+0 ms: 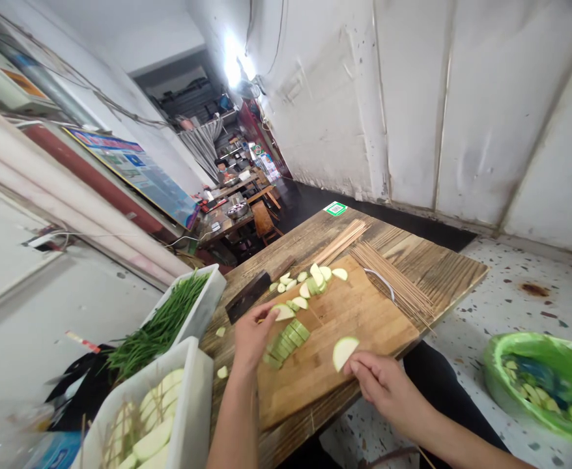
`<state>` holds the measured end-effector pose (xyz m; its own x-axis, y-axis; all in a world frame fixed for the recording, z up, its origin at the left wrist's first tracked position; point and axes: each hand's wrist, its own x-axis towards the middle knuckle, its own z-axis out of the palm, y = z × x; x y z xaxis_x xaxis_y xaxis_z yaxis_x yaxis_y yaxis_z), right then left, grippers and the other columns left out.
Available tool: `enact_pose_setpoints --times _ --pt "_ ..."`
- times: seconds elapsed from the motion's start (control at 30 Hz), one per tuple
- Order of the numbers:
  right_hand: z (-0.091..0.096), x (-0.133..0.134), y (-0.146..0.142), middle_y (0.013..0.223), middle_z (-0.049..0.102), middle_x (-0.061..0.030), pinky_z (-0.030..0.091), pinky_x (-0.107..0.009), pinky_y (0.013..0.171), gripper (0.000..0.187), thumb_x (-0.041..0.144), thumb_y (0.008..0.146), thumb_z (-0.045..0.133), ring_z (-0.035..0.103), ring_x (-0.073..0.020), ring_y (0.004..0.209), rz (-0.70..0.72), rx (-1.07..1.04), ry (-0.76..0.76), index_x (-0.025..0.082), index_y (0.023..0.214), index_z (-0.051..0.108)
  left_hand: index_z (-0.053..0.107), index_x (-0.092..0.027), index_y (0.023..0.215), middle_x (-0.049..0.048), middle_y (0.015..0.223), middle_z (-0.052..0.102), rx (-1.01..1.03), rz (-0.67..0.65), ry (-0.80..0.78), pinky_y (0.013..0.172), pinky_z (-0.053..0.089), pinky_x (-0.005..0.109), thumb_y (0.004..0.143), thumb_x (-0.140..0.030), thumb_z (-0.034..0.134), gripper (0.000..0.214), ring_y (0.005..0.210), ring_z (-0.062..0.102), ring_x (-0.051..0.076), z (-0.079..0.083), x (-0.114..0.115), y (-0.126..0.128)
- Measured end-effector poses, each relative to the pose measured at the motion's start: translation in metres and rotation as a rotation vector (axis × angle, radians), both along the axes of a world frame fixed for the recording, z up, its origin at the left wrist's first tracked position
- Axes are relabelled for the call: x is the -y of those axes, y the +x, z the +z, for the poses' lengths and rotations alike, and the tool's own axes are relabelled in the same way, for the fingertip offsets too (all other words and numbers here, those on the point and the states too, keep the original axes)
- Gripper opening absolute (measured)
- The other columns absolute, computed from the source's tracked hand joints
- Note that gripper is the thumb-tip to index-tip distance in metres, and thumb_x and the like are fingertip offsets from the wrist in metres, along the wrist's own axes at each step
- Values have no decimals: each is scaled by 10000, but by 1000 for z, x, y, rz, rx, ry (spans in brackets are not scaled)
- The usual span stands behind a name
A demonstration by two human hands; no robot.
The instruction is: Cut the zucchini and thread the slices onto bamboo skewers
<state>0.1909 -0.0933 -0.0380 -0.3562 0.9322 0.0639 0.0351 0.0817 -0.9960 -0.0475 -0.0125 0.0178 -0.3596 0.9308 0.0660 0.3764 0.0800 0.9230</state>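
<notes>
My left hand (pixel 251 335) is closed, thumb and fingertips pinching a pale zucchini slice (pixel 283 312) over the left part of the wooden cutting board (pixel 325 371). Near the board's front edge, my right hand (pixel 386 387) pinches another half-round zucchini slice (pixel 345 353) by its lower edge; whether a skewer runs through it I cannot tell. Between the hands lies a row of cut zucchini slices (pixel 290 340), leaning together with green skin up. More loose slices (pixel 318 277) are scattered along the board's far edge. A dark-bladed cleaver (pixel 247 298) rests on the table beyond my left hand.
Bundles of thin bamboo skewers (pixel 396 280) lie at the board's far right. At left stand a white bin (pixel 195 397) of skewered slices and another white bin (pixel 214 286) of green stalks. A green basin (pixel 494 365) sits on the floor at right.
</notes>
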Motion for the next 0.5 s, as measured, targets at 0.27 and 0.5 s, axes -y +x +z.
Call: enact_pose_setpoints --times 0.27,0.5 --pt "17 16 -9 562 442 48 336 -205 535 253 231 905 371 440 -109 524 92 123 164 177 764 574 600 -76 781 158 941 681 975 85 -118 804 537 398 777 -54 544 60 936 643 267 -5 27 33" --pt "18 16 -10 515 378 64 322 -203 496 257 231 896 364 398 -102 460 75 171 149 176 758 574 585 -44 894 196 985 668 1095 171 -166 788 558 392 794 -25 521 121 933 646 269 -3 26 36"
